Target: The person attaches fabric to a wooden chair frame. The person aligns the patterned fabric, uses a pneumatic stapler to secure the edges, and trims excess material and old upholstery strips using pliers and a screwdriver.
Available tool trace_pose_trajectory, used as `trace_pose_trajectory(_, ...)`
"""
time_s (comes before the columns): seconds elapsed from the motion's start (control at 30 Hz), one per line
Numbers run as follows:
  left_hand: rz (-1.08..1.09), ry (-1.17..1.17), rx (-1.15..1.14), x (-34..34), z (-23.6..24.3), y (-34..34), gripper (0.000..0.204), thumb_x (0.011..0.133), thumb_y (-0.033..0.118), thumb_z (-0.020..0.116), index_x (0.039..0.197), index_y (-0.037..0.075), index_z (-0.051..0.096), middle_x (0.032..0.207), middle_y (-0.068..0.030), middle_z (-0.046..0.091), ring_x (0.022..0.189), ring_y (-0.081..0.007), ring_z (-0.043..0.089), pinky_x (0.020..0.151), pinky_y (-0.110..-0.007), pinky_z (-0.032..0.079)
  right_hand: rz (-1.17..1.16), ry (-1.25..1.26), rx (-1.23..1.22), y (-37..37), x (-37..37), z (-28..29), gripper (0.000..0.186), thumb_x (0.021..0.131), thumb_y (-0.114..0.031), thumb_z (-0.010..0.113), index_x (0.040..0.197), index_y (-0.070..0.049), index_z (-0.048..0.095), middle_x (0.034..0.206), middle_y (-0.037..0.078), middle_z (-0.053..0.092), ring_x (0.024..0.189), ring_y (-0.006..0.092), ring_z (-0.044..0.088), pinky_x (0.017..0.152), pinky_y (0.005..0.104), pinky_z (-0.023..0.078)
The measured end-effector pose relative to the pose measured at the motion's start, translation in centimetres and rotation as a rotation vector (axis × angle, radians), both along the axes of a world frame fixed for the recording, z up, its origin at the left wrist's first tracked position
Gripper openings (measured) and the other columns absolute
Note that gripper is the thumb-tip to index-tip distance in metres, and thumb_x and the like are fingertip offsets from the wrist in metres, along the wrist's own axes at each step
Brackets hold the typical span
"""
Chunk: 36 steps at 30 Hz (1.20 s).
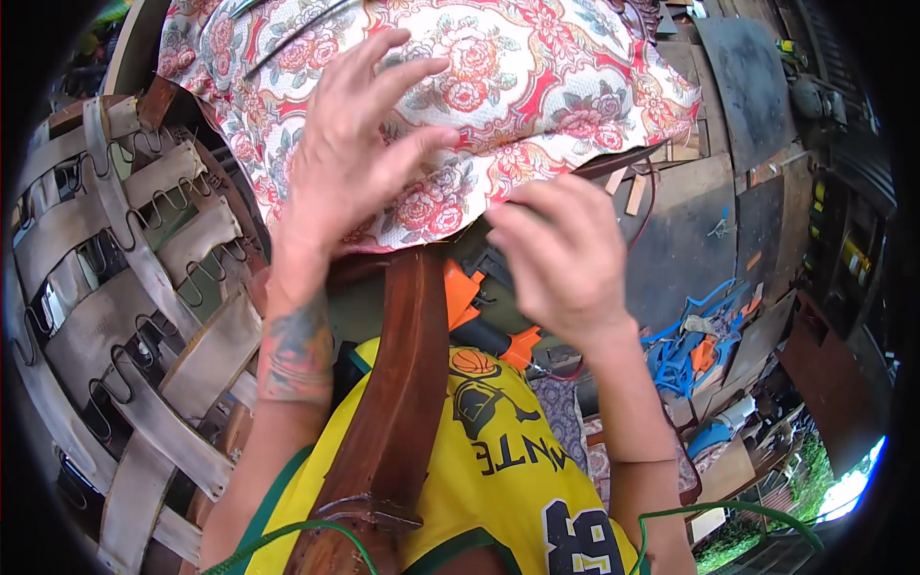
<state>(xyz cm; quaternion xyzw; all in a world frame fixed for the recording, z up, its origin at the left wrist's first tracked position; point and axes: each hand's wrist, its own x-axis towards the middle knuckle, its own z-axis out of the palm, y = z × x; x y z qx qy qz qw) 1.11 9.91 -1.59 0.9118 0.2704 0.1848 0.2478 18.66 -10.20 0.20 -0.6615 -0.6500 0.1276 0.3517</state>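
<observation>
Floral upholstery fabric (565, 57) in white, red and green lies over a seat-like shape in front of me. My left hand (355, 144) is over it, fingers spread and pointing away, with nothing in its grasp. At the fabric's near edge, my right hand (561, 254) has its fingers curled and the tips drawn together. Whatever sits between those fingertips, if anything, is hidden and slightly blurred. Below the fabric, a dark brown curved wooden frame piece (402, 335) runs toward my body. Beside it is an orange and black tool (464, 295), partly covered by my right hand.
At left stands a frame of woven grey webbing straps (134, 316) with wavy metal springs. Two dark thin rods (297, 38) lie on the fabric. To the right are a dark board (743, 86), small wood strips (635, 194) and a tangled blue plastic item (685, 350).
</observation>
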Motion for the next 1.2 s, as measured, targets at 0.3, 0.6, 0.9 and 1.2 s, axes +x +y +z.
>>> trace_pose_trajectory(0.3,0.259,0.229,0.026,-2.4,-0.4,-5.9,0.089,0.074,0.032,0.095,0.153,0.021,0.057,0.171,-0.0261,0.035,0.159,-0.0437,0.032,0.129,-0.058,0.024,0.073,-0.149,-0.070,0.4,-3.2,-3.8,0.036,0.087,-0.013,0.069,0.121,-0.001,0.073,0.123,0.010,0.067,0.120,0.0294,0.061,0.113,0.0498,0.044)
trace_pose_trajectory(0.6,0.292,0.360,-0.035,-3.0,-0.2,-6.0,0.106,0.080,0.043,0.091,0.169,0.024,0.037,0.177,-0.0286,0.019,0.166,-0.0476,0.013,0.130,-0.066,0.012,0.159,-0.094,-0.202,1.7,-3.5,-2.9,0.051,0.085,-0.007,0.069,0.136,-0.002,0.067,0.136,0.011,0.064,0.131,0.0316,0.056,0.116,0.0493,0.040)
trace_pose_trajectory(0.9,0.262,0.306,-0.242,-3.8,1.1,-5.0,0.094,0.085,0.034,0.087,0.167,0.028,0.042,0.178,-0.0309,0.015,0.167,-0.0491,0.008,0.131,-0.066,0.006,0.142,-0.120,-0.284,1.7,-4.7,-2.4,0.054,0.084,-0.010,0.069,0.137,0.002,0.067,0.142,0.013,0.059,0.134,0.0346,0.051,0.119,0.0520,0.037)
trace_pose_trajectory(1.2,0.247,0.319,0.022,-2.3,-0.5,-5.2,0.081,0.088,0.042,0.084,0.162,0.026,0.054,0.177,-0.0239,0.028,0.161,-0.0454,0.029,0.129,-0.057,0.020,0.160,-0.266,-0.283,0.7,-5.9,-3.0,0.052,0.093,-0.016,0.062,0.141,0.005,0.066,0.149,0.015,0.056,0.138,0.0375,0.049,0.125,0.0545,0.033)
